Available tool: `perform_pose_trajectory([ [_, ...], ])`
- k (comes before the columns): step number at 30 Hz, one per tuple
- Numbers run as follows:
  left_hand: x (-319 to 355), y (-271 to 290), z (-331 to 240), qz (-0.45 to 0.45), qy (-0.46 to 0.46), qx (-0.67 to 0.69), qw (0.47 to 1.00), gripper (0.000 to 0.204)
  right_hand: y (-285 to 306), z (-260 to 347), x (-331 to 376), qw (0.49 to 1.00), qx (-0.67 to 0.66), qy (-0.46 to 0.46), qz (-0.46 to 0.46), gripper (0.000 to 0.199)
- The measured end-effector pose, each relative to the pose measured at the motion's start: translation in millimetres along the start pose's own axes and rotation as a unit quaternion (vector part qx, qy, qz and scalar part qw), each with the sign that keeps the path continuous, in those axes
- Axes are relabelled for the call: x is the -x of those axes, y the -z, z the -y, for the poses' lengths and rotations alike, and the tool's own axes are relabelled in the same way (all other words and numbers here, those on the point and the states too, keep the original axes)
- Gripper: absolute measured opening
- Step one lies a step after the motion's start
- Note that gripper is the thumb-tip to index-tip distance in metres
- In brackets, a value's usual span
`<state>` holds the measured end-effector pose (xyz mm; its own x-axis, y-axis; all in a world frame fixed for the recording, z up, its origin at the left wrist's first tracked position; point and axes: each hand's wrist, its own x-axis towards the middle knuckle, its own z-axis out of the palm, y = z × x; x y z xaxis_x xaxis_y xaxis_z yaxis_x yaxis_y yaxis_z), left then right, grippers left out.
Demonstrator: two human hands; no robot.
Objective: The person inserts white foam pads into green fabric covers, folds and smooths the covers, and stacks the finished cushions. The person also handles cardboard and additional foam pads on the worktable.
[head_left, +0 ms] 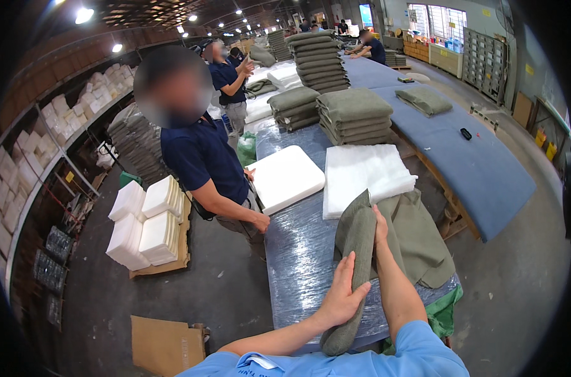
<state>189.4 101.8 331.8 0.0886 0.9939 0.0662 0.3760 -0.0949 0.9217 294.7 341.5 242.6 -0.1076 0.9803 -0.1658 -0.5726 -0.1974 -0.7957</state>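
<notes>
The plastic-wrapped worktop (298, 264) carries stacked gray-green pieces (356, 113), apparently finished, plus loose gray-green fabric (423, 245) and white wadding (367, 176), seemingly still unused. Over its near end slants a gray-green roll (359, 261), probably partway done, clamped between the left hand (343, 296) and right hand (381, 229). The right fingers are partly hidden; whether roll and fabric join is unclear.

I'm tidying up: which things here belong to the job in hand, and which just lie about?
Job: olive fabric piece, between left hand and right hand; table underneath.
Apparently lying about: cardboard on the floor; small black object on the blue table.
</notes>
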Motion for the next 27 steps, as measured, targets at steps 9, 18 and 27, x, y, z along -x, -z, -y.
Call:
perform_pose_trajectory([
  [9, -1.6, 1.4, 0.5, -0.003, -0.005, -0.012, 1.0, 0.087, 2.1, -2.5, -2.6, 1.0, -0.003, -0.007, 0.012, 0.05],
  [18, -1.7, 4.8, 0.2, -0.005, -0.003, -0.003, 1.0, 0.087, 1.2, 5.3, -8.1, 0.996, 0.01, -0.06, 0.06, 0.055],
  [27, -64.0, 12.0, 29.6, 0.004, -0.06, -0.059, 0.996, 0.094, -9.9, 49.5, -24.3, 0.989, 0.086, 0.096, 0.078, 0.035],
])
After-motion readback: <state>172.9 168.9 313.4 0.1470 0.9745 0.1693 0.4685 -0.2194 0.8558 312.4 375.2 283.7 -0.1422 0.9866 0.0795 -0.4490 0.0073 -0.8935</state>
